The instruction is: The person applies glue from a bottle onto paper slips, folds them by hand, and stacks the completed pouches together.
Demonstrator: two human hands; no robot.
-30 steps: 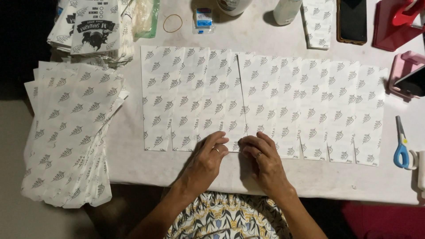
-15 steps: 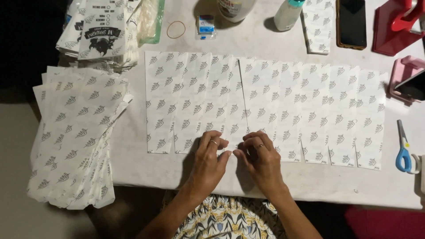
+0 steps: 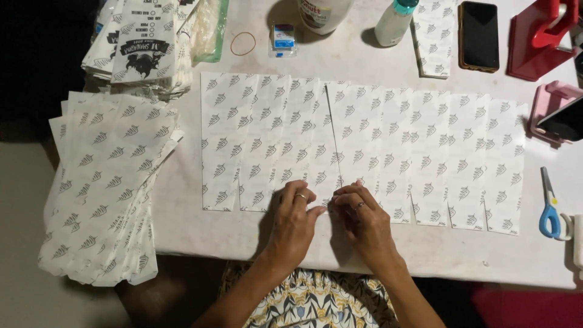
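A row of several white paper sheets (image 3: pixel 388 146) with a grey leaf pattern lies overlapped across the white table (image 3: pixel 200 225). My left hand (image 3: pixel 296 215) and my right hand (image 3: pixel 359 214) rest side by side at the bottom edge of the middle sheets. Both hands pinch the lower edge of a sheet with fingertips, thumbs nearly touching. Each hand wears a ring.
A fanned stack of the same sheets (image 3: pixel 106 188) hangs off the table's left edge. Printed bags (image 3: pixel 143 42) are piled at back left. A rubber band (image 3: pixel 243 44), a bottle (image 3: pixel 393 23), a black phone (image 3: pixel 478 35), a red dispenser (image 3: pixel 540 39) and blue scissors (image 3: pixel 549 212) lie around.
My hands have stayed at the bottom edge of the middle sheets, fingers shifting slightly closer together. The sheets have not visibly moved.
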